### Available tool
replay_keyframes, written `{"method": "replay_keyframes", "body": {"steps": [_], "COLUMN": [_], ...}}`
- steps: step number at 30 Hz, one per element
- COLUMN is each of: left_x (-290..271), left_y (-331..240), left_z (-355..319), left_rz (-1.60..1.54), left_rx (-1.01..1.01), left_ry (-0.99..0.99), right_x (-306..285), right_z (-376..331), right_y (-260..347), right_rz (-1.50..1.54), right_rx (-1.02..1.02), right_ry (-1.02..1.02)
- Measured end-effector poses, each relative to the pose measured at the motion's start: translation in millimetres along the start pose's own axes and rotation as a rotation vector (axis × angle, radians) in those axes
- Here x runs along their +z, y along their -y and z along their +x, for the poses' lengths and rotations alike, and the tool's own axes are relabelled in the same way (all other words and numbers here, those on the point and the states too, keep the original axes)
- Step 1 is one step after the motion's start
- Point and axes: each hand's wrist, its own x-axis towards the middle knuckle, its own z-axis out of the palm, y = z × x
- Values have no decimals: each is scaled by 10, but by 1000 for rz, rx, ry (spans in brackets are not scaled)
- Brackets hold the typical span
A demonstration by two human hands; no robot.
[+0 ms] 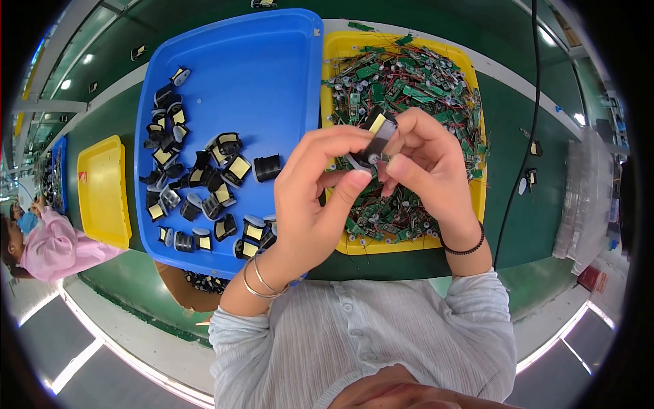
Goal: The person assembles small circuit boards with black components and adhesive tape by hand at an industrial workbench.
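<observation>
In front of me, over the edge of the yellow tray (409,245), I hold up a small black plastic housing (379,140) with a pale yellow pad on it. My left hand (310,198) grips it between thumb and fingers. My right hand (439,177) is closed in a pinch against its right side, near the lower end; what lies between those fingertips is too small to make out. Behind and below, the yellow tray is heaped with green circuit boards (412,92) with thin red wires.
A blue tray (252,75) at left holds many similar black housings (238,169), mostly along its left and lower parts. Further left lies another yellow tray (105,194), near a person in pink (61,245). A black cable (521,170) hangs at right, beside stacked clear plastic trays (586,198).
</observation>
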Motion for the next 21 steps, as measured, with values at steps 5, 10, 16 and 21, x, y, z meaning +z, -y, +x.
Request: {"method": "replay_keyframes", "body": {"steps": [5, 10, 16, 21], "left_x": [-24, -13, -107, -76], "left_y": [2, 43, 90, 36], "left_z": [11, -14, -49, 17], "left_rz": [-149, -142, 60, 112], "left_rx": [-95, -48, 15, 55], "left_ry": [26, -14, -24, 7], "right_x": [25, 93, 121, 48], "right_z": [-11, -50, -59, -43], "right_y": [-2, -39, 25, 21], "right_rz": [-22, -155, -314, -273], "right_rx": [32, -66, -73, -64], "right_ry": [-17, -46, -8, -49]}}
